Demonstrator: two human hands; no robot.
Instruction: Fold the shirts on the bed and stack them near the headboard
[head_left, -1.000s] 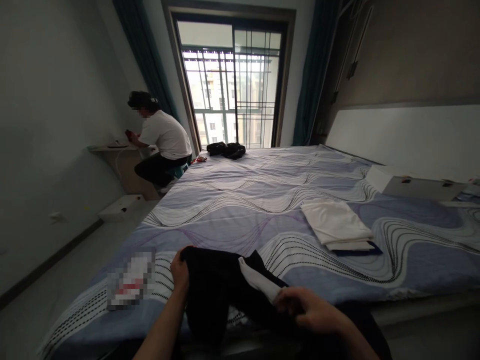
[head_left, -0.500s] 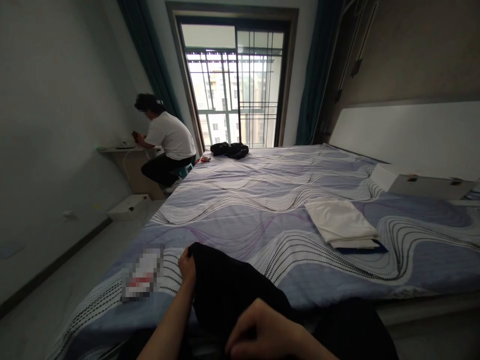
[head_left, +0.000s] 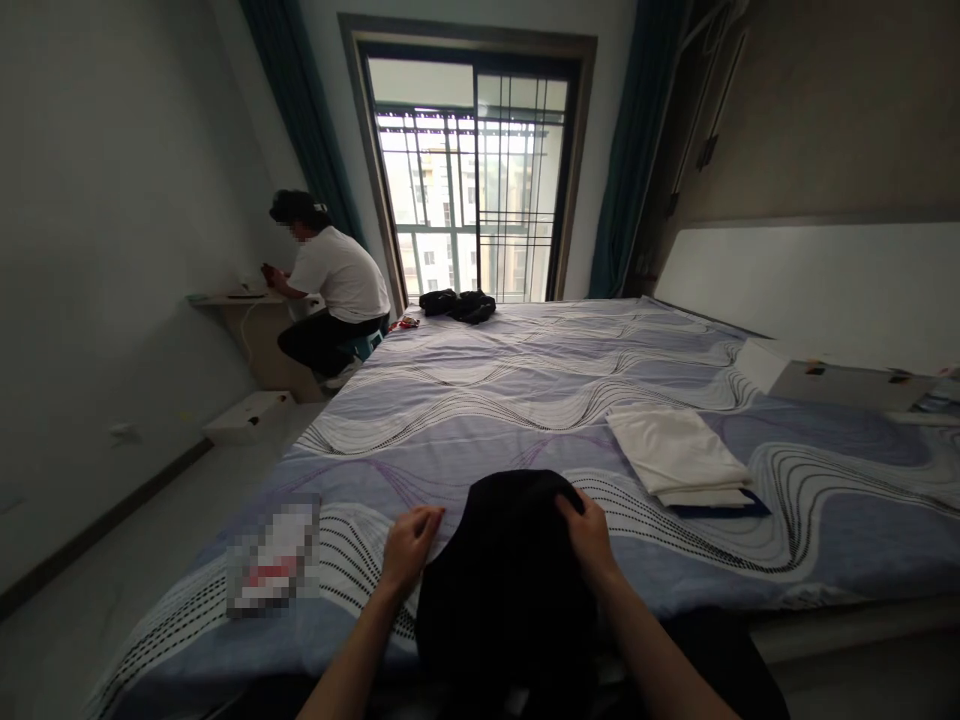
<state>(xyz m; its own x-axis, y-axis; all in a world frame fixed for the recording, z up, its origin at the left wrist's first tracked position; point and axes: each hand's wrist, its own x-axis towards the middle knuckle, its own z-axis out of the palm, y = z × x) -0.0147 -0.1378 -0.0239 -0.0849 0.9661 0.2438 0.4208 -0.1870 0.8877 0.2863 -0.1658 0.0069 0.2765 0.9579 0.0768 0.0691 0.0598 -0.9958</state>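
A black garment [head_left: 504,575] hangs over the near edge of the bed [head_left: 525,400], its top bunched between my hands. My left hand [head_left: 409,545] pinches its left edge, fingers curled, resting on the bedspread. My right hand [head_left: 589,535] grips the garment's upper right edge, fingers closed over the cloth. A stack of folded white cloth on a dark item [head_left: 679,455] lies to the right of my hands on the bed.
A blurred card or packet [head_left: 274,555] lies on the bed at my left. Dark clothes [head_left: 457,303] are heaped at the bed's far end by the window. Another person [head_left: 330,290] sits at a wall shelf at far left. A white box [head_left: 832,375] rests near the headboard.
My right hand came up from the near edge to the garment's upper right and took hold. The garment shifted right and forward onto the bed; the white lining no longer shows.
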